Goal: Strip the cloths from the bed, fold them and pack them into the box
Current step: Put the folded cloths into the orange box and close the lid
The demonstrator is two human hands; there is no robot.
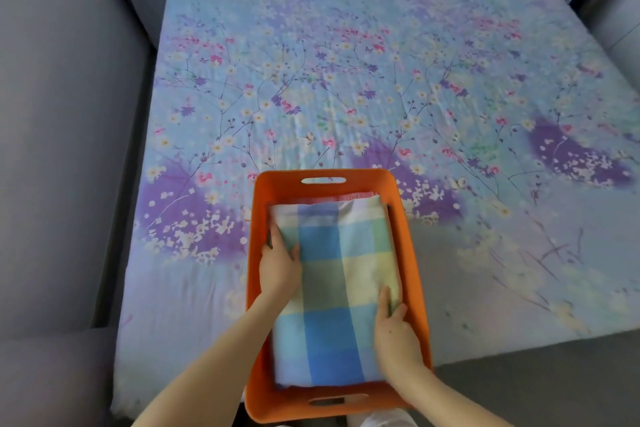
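L hand (280,265), R hand (394,334): bare | forearms (214,354): bare | white garment (384,421) btm edge, type unclr

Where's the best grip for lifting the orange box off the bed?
Probably its two slot handles: the far slot and the near slot in the short walls of the orange box. Come from both ends, fingers hooked in from outside; the folded checked cloth fills the inside and the long walls look smooth.

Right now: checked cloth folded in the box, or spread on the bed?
Folded and inside. The checked cloth lies as a rectangle within the orange box walls, left hand and right hand holding its sides.
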